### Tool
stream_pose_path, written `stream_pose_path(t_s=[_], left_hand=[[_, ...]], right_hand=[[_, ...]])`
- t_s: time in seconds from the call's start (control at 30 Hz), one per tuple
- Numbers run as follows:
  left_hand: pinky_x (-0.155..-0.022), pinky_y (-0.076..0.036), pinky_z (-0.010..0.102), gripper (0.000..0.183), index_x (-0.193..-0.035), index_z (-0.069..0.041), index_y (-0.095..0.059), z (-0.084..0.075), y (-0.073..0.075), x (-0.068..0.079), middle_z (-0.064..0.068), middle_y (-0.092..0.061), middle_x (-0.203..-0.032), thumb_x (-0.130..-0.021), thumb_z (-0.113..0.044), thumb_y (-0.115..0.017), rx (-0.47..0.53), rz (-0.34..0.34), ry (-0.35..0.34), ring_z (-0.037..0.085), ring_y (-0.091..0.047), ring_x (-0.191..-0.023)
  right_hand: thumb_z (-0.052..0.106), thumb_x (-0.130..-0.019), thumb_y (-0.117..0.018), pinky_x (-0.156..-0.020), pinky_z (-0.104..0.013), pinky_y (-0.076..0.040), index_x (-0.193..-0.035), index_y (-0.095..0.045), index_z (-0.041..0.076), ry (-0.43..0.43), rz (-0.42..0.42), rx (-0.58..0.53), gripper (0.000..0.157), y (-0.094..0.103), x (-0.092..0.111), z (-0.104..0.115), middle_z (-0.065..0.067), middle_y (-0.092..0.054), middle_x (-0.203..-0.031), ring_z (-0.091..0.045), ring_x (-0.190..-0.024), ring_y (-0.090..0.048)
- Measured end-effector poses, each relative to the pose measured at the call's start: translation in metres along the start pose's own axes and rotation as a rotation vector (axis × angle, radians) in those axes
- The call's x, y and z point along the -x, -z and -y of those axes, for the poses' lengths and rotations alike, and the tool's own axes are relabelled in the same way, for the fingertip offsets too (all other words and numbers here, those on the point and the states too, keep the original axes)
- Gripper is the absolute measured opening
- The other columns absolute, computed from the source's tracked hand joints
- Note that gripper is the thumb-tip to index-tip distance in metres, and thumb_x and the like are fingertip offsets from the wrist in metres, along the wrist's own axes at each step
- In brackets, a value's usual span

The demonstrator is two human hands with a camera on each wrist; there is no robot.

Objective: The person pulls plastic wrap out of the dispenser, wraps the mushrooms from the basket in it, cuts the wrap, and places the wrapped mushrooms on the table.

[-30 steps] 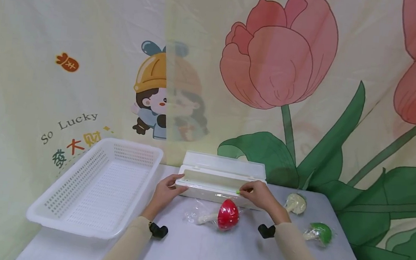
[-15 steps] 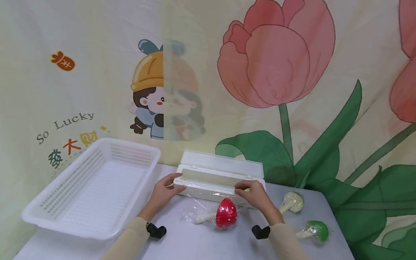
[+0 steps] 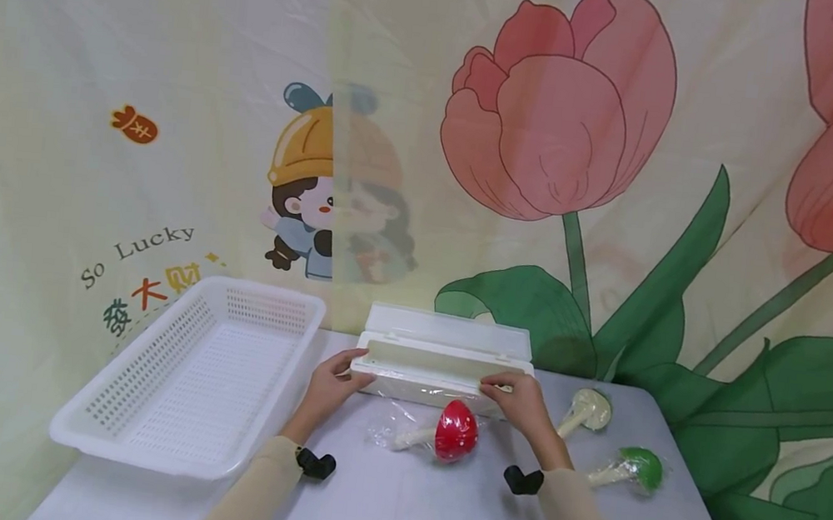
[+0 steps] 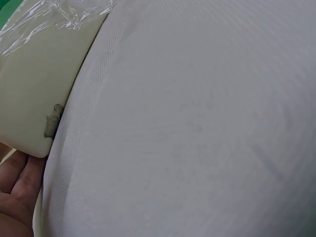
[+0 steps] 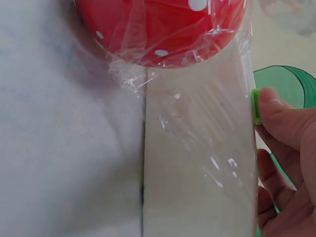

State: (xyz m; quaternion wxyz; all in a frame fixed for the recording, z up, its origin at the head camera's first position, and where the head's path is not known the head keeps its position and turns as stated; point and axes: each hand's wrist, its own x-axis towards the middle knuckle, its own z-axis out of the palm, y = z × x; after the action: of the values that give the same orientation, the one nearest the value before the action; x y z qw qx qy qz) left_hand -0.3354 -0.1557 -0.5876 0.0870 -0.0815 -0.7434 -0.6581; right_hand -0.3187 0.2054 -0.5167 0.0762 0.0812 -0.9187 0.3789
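Note:
A long white cling film box (image 3: 415, 389) stands at the back of the table, its lid (image 3: 447, 332) raised. My left hand (image 3: 330, 382) holds its left end, thumb on the front side and fingers at the top edge. At the front rim towards the right, my right hand (image 3: 523, 400) has its thumb on a small green slider (image 5: 256, 106), visible in the right wrist view. Clear film (image 5: 207, 128) lies over the box front. Before the box rests a red toy mushroom (image 3: 457, 431) with white dots, in clear wrapping.
A white perforated plastic basket (image 3: 262, 413) stands at the left. To the right lie a pale toy mushroom (image 3: 590, 409) and a green-capped toy mushroom (image 3: 641, 467), both in clear wrapping. A printed curtain (image 3: 395, 166) hangs behind the table.
My right wrist has sunk lower and slightly left, its fingers staying at the front rim; the green slider has become hidden in the head view. The left hand keeps its hold.

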Motion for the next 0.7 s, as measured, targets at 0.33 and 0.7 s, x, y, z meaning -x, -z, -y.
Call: stream_pose_path(t_s=[0.33, 0.7], left_hand=[[-0.079, -0.058, 0.022, 0.056, -0.132, -0.012, -0.069, 0.004, 0.000, -0.001, 0.020, -0.066, -0.136, -0.080, -0.022, -0.090, 0.002, -0.005, -0.002, 0.027, -0.069, -0.114], [-0.080, -0.058, 0.022, 0.056, -0.133, -0.011, -0.068, 0.002, -0.001, 0.001, 0.018, -0.062, -0.142, -0.082, -0.021, -0.089, -0.006, -0.003, -0.005, 0.032, -0.066, -0.122]], right_hand=[[0.009, -0.086, -0.082, -0.094, -0.051, -0.056, -0.097, -0.082, 0.008, 0.099, -0.108, 0.002, 0.011, 0.000, 0.007, -0.011, -0.009, -0.078, -0.100, -0.033, -0.107, -0.070], [0.005, -0.083, -0.083, -0.100, -0.056, -0.053, -0.094, -0.082, 0.006, 0.205, -0.175, -0.016, 0.011, -0.001, 0.005, -0.025, -0.010, -0.079, -0.094, -0.040, -0.117, -0.067]])
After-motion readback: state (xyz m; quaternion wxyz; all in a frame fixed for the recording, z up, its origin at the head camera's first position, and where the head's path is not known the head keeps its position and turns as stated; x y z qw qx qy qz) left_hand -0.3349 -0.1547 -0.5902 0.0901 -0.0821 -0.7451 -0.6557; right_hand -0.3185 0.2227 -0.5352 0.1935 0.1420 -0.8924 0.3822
